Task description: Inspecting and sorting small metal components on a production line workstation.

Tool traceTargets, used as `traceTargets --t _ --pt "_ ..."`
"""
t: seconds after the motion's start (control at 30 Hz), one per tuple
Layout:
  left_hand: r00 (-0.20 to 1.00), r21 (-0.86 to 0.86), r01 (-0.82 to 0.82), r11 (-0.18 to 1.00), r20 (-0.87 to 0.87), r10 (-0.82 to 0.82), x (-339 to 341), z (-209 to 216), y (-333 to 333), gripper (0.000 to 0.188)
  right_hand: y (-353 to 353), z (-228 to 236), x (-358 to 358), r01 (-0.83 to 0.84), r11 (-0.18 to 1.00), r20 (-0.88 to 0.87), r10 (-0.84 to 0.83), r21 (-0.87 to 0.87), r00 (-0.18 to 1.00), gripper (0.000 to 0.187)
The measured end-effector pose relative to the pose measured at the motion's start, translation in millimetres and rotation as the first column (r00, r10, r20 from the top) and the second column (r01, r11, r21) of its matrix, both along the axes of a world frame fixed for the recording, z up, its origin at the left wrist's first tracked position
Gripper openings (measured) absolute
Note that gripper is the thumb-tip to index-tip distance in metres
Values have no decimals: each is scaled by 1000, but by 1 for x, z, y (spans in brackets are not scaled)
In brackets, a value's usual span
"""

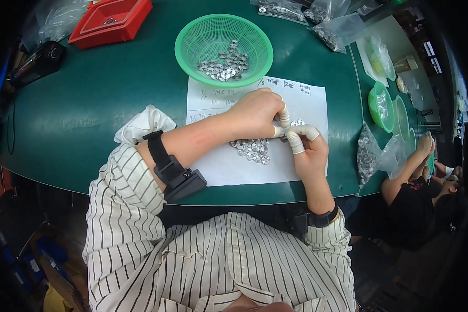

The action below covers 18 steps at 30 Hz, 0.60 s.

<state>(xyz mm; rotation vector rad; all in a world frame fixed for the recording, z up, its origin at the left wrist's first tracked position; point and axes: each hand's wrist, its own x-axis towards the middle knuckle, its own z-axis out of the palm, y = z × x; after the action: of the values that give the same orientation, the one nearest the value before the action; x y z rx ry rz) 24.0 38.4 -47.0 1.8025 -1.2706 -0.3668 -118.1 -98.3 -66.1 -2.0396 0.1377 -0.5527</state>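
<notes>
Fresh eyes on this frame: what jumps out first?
The bright green basket at top centre, with shiny metal discs inside. Below it, the left hand and right hand, wearing white finger covers, are close together over a white sheet. A red tray stands out upper left.

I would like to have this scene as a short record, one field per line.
Left hand: white finger covers on, close to the right hand
Right hand: also wearing finger covers; anything held, unclear
Below hands: white paper with small metal discs
Paper's far edge: green basket with similar discs
Upper left: red tray
Right side: another person
</notes>
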Motion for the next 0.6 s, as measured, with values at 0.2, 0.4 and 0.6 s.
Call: traceTargets --t 0.2,0.4,0.6 --pt "1000 -6 2 1000 1 -2 -1 -1 0 16 0 6 -1 7 998 -145 -16 -64 989 5" --pt "999 -42 4 999 -36 -5 0 -4 -1 14 11 17 2 -24 944 -30 15 -330 999 6" --pt "1000 25 21 999 -18 -20 -1 2 0 13 10 17 5 -45 883 79 92 -467 993 9"
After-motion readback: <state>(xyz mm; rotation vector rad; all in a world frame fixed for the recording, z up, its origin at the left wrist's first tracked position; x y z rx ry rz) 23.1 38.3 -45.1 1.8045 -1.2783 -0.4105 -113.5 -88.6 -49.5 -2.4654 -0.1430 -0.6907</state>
